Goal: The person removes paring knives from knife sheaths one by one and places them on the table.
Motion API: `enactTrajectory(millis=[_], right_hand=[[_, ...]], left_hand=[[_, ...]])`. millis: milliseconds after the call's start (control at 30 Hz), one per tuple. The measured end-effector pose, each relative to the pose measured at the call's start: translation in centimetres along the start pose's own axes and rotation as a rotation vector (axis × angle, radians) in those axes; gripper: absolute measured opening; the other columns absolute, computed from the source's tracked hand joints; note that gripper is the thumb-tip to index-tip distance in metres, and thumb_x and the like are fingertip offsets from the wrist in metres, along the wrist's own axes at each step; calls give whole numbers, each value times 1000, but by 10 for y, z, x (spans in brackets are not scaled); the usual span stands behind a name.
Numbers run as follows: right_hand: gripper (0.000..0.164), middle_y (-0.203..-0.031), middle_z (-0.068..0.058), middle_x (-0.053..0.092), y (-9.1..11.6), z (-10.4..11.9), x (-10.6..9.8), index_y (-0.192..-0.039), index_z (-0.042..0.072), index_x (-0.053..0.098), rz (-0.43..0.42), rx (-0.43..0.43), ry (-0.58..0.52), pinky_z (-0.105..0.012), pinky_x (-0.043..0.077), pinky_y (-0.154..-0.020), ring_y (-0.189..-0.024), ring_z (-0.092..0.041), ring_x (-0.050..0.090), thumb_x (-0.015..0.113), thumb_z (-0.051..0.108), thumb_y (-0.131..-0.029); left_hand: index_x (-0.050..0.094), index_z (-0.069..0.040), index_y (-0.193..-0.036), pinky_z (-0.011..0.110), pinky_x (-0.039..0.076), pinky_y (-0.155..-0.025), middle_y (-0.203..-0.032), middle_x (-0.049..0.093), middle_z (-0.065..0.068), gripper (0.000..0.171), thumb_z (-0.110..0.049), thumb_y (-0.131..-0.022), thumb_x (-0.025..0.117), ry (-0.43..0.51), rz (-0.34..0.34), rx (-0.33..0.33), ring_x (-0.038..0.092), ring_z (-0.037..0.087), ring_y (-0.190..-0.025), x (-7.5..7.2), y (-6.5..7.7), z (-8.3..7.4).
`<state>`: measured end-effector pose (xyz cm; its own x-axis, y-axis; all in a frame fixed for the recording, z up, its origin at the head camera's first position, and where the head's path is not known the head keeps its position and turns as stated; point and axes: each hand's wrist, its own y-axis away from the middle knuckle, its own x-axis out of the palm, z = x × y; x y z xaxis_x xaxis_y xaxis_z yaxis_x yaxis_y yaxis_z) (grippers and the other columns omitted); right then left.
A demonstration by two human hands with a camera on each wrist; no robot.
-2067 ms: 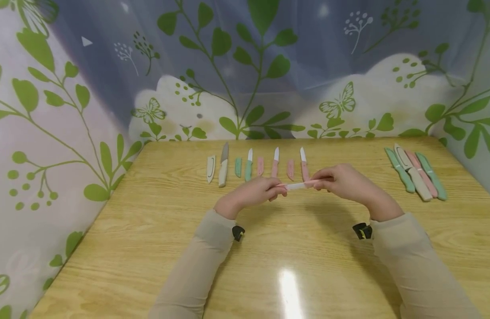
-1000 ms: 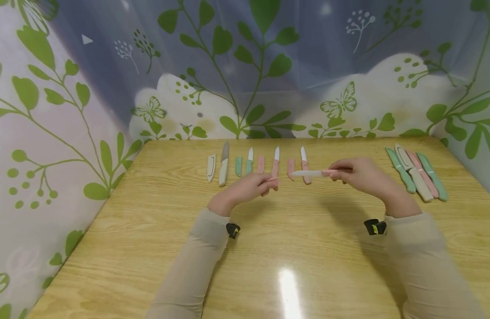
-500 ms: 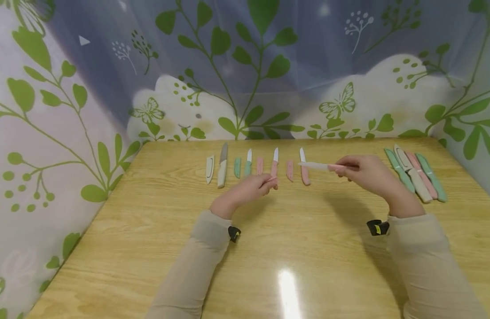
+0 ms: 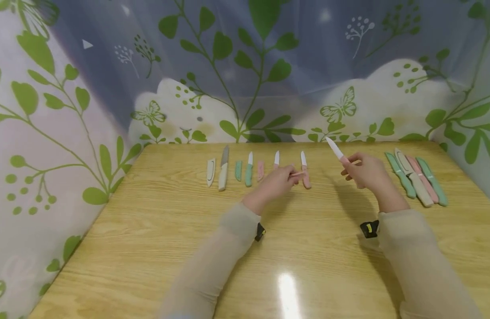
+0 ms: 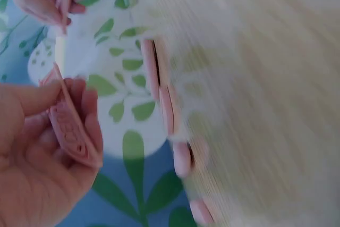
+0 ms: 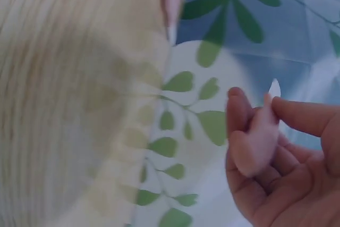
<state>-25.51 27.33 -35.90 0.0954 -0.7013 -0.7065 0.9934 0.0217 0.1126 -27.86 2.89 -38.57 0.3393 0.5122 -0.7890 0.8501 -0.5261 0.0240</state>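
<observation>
My left hand (image 4: pixel 273 182) pinches a pink blade sheath (image 5: pixel 74 128) between thumb and fingers; raised lettering shows on the sheath in the left wrist view. To the right, my right hand (image 4: pixel 368 173) grips a pink-handled paring knife (image 4: pixel 335 149) above the table, its white blade bare and pointing up and away to the left. In the right wrist view, the knife's pink handle (image 6: pixel 259 144) lies across the fingers with the thumb against it. Behind the left hand, a pink knife (image 4: pixel 306 177) lies on the table, and another pink knife (image 4: pixel 276 158) is partly hidden.
Along the table's back lie a beige sheath (image 4: pixel 210 173), a beige knife (image 4: pixel 223 175), a green sheath (image 4: pixel 238 171), a green knife (image 4: pixel 248 173) and a pink sheath (image 4: pixel 260 170). Several sheathed knives (image 4: pixel 422 181) lie together at right. A patterned curtain (image 4: pixel 245 71) stands behind.
The sheath and knife, joined between my hands at first, have come apart. My left hand has since moved right with the sheath; my right hand has turned the blade from leftward to upward and away.
</observation>
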Motion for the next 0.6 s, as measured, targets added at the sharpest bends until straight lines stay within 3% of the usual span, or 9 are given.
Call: enactTrajectory(millis=[133, 233, 367, 500, 600], right_hand=[[55, -114, -24, 67, -16, -8, 0, -131, -15, 41, 45, 49, -58, -30, 50, -69, -100, -34, 67, 43, 33, -103], [52, -102, -19, 71, -30, -15, -3, -120, -17, 53, 61, 73, -57, -36, 52, -78, -94, -29, 66, 48, 31, -102], [42, -84, 2, 69, -44, -21, -2, -99, -8, 70, 87, 91, -117, -39, 53, -84, -84, -14, 63, 55, 31, -98], [29, -68, 11, 64, -54, -26, 2, -88, 1, 73, 123, 155, -214, -27, 52, -72, -68, -5, 60, 61, 26, -95], [27, -58, 10, 63, -58, -34, 5, -75, 8, 72, 155, 217, -246, -22, 50, -64, -60, -3, 60, 62, 24, -95]], left_hand=[[69, -5, -115, 20, 48, -70, -113, 69, 7, 34, -31, -99, 54, -15, -97, -21, 65, 16, -91, 6, -22, -13], [70, -11, -117, 22, 50, -78, -114, 70, 4, 35, -37, -98, 55, 2, -121, -63, 64, 14, -96, 9, -37, -22], [65, -13, -125, 28, 47, -94, -95, 74, 11, 39, -39, -101, 50, 77, -70, -139, 69, 18, -82, 11, -53, -28], [58, -6, -132, 30, 40, -107, -77, 70, 21, 41, -32, -104, 44, 120, -25, -212, 71, 26, -67, 14, -65, -32], [64, -1, -119, 32, 35, -111, -75, 71, 18, 40, -32, -105, 43, 109, -9, -267, 71, 22, -72, 17, -70, -34]])
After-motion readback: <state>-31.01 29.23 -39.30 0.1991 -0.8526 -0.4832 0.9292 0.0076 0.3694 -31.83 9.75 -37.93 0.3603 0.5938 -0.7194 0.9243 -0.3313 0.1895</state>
